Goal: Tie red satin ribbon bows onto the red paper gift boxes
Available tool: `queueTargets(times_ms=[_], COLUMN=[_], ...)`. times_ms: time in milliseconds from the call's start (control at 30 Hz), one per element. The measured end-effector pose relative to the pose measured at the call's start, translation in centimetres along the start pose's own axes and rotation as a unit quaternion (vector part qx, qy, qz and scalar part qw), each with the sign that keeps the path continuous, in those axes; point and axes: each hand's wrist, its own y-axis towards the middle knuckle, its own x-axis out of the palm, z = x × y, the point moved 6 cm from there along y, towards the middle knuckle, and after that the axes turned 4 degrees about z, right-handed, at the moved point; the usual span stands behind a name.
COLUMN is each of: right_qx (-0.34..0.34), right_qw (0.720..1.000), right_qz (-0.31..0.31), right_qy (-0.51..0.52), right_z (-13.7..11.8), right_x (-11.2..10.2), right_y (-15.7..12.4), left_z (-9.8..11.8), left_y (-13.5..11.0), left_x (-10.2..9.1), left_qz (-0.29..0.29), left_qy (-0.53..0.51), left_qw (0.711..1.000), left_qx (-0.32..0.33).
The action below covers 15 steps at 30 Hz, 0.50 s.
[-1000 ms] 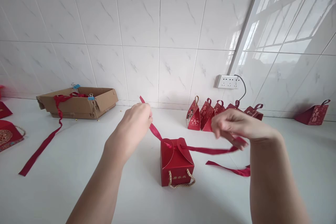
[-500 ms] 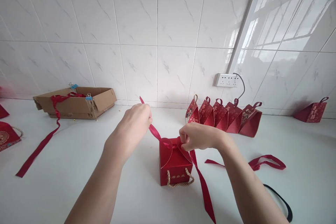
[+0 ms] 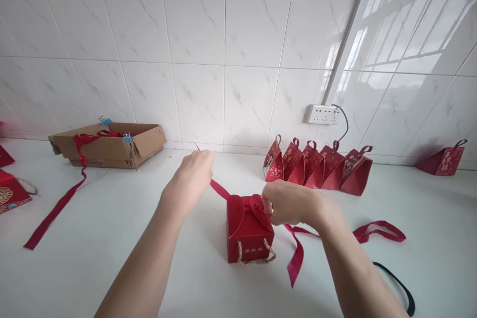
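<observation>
A small red gift box (image 3: 249,233) with a gold rope handle stands on the white counter (image 3: 112,238). A red ribbon (image 3: 219,190) is threaded through its top flaps. My left hand (image 3: 192,179) is closed on the ribbon's left end, pulling it up and to the left of the box. My right hand (image 3: 288,202) is closed in a pinch on the ribbon at the box's top right edge. The ribbon's other end (image 3: 296,258) hangs down to the counter below my right wrist.
A brown cardboard tray (image 3: 110,145) with red ribbon trailing out sits at the back left. A row of red folded gift boxes (image 3: 320,166) stands by the wall, another (image 3: 443,161) at far right. Loose ribbon (image 3: 376,231) and a black cord (image 3: 400,285) lie at right. A wall socket (image 3: 322,114) is above.
My right hand came in from the right to the box top and pinched the ribbon there. My left hand moved slightly up and back, tightening its end.
</observation>
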Motion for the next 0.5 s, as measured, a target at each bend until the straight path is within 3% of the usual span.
queueTargets(times_ms=[133,267,500], right_qx=[-0.023,-0.035,-0.052], right_qw=[0.999,0.996,0.995], right_qz=[-0.001,0.025,-0.039], right_qy=[0.037,0.078,0.073], right_z=[0.5,1.0,1.8], right_x=[-0.3,-0.6,0.6], right_y=[0.5,1.3,2.8], left_z=[0.1,0.4,0.6], left_y=[0.1,0.1,-0.6], left_x=[-0.1,-0.8,-2.0], left_qz=[0.013,0.062,0.106], left_qy=[-0.013,-0.037,-0.043], left_qw=[1.000,0.997,0.993], left_qx=[0.000,0.012,0.021])
